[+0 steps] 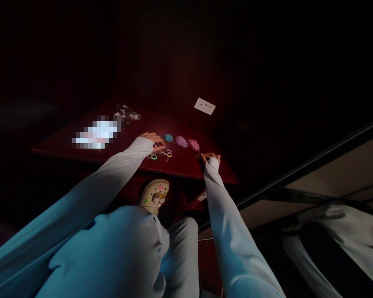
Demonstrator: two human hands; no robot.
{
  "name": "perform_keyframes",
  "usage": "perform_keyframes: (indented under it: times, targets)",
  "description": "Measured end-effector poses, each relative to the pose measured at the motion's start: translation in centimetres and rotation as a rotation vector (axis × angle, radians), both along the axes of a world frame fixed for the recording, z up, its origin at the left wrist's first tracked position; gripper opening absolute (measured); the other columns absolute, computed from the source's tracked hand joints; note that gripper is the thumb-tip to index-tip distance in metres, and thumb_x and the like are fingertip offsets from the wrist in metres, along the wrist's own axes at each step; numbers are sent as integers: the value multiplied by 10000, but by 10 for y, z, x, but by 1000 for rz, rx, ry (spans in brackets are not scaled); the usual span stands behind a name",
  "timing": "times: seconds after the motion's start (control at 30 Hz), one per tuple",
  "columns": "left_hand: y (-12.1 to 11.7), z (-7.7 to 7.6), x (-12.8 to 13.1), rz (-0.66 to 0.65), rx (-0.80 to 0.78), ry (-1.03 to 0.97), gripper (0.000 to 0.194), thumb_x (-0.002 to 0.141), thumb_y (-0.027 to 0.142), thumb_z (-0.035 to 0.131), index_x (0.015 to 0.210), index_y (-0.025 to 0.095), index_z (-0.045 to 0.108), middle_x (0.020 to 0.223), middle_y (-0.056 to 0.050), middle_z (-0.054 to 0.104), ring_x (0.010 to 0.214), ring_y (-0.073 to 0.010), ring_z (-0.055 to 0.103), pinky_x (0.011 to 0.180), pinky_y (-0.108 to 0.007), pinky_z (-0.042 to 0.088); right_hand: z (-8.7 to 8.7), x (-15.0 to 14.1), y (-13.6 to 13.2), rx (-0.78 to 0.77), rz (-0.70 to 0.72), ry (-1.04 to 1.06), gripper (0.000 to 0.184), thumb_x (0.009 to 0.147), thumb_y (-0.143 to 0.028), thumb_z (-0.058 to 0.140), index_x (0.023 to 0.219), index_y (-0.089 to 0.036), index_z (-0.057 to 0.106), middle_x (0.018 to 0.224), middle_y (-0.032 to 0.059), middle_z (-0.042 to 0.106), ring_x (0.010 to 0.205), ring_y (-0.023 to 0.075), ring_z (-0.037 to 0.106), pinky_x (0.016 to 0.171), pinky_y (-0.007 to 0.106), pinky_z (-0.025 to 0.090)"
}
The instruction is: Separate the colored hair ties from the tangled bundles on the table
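My left hand (pixel 154 139) hangs low over the dark red table, fingers bent and apart, above a cluster of small pieces. Beside its fingertips lie a mint ring (pixel 153 157), a purple ring (pixel 169 152) and a yellow ring (pixel 169 155) with small metal parts. My right hand (pixel 211 157) is closed at the table's right side, its fingertips pressed together; what they hold is too small and dark to make out. Between the hands sit a teal pile (pixel 168 138), a purple pile (pixel 182 142) and a pink pile (pixel 194 145) of tiny thin pieces.
On the table's (pixel 136 163) left lies a bright pixelated object (pixel 98 133), with clear containers (pixel 126 112) behind it. A white socket plate (pixel 204 106) is on the dark back panel. Below the table edge is a beige clog (pixel 155 194). Another person's clothing (pixel 351 227) shows at right.
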State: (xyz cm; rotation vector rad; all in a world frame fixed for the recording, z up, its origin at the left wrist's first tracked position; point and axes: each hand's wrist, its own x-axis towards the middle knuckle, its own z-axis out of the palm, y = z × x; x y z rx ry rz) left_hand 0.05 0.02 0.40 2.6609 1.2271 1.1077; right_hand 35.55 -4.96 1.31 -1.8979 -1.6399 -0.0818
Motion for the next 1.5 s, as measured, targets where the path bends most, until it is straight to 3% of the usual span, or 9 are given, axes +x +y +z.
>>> perform_keyframes:
  times: [0.2, 0.37, 0.57, 0.87, 1.17, 1.37, 1.5]
  targets:
    - [-1, 0, 1, 30, -22, 11, 225, 964, 452, 639, 949, 306, 810, 977, 1, 828, 958, -203, 678, 868, -322, 461, -2, 7, 4, 17, -41, -5, 546, 1014, -632, 495, 975, -227, 859, 1166, 117, 755, 1145, 311, 497, 1007, 442, 365]
    - [-4, 2, 2, 30, -15, -1, 208, 940, 447, 642, 910, 304, 791, 953, 2, 823, 952, -208, 685, 855, -325, 465, -5, 10, 7, 52, 38, 54, 532, 1009, -612, 503, 1011, -193, 829, 1130, 142, 762, 1086, 275, 601, 1052, 442, 423]
    - [-8, 4, 3, 48, 6, -29, 208, 935, 430, 634, 879, 294, 782, 910, -3, 822, 929, -210, 691, 833, -334, 467, -8, 3, 9, 31, 100, 135, 444, 973, -581, 571, 1000, -202, 801, 1047, 117, 758, 969, 243, 682, 935, 371, 522]
    - [-6, 3, 3, 51, -12, -21, 213, 924, 435, 633, 886, 295, 789, 929, -7, 825, 943, -213, 700, 842, -337, 474, -13, 4, 7, 23, 185, 179, 431, 1012, -521, 515, 1132, -192, 768, 1126, 120, 780, 1048, 235, 686, 963, 364, 528]
    - [-10, 5, 2, 71, -11, -39, 221, 926, 414, 605, 881, 286, 780, 944, -18, 825, 948, -221, 699, 847, -342, 480, -2, -7, 1, -62, 315, 82, 355, 927, -514, 689, 1097, -231, 819, 1255, 109, 736, 1196, 263, 627, 1112, 413, 467]
    - [-11, 7, 0, 156, 35, -121, 275, 958, 419, 556, 841, 276, 760, 903, -17, 815, 924, -227, 681, 833, -360, 472, 2, -10, -3, -31, 301, 32, 324, 958, -469, 678, 1152, -253, 822, 1241, 100, 739, 1174, 280, 597, 1081, 425, 460]
    - [-11, 9, -2, 250, 13, -162, 298, 987, 405, 525, 840, 265, 745, 928, -27, 812, 962, -240, 673, 862, -383, 467, 3, -38, -4, 31, 345, -39, 261, 969, -444, 698, 1119, -285, 840, 1205, 79, 742, 1153, 283, 576, 1047, 416, 459]
